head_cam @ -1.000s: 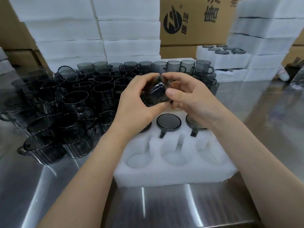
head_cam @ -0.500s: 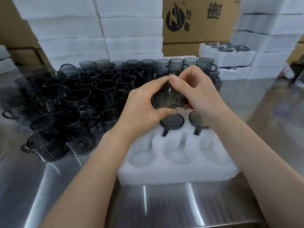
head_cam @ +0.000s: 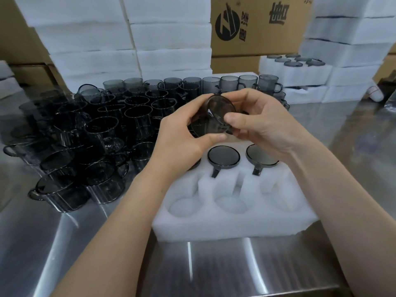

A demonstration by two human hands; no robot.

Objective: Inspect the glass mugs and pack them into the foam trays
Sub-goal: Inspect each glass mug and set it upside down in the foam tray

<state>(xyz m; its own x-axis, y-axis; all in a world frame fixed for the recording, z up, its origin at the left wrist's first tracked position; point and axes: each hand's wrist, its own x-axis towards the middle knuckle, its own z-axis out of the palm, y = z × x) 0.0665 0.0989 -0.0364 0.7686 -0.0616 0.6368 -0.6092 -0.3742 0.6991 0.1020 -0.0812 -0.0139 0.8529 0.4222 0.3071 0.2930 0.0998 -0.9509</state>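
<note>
Aloft, left hand [head_cam: 182, 144], right hand [head_cam: 265, 127] grip mug [head_cam: 214, 118]; tray [head_cam: 235, 229] near pockets [head_cam: 233, 203] vacant.

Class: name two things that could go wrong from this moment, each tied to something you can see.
The mug, pinched between left hand and right hand over the tray, could slip onto the packed mugs below and chip.
The left forearm lies close to the crowded loose mugs; a sideways move might knock them together.
</note>
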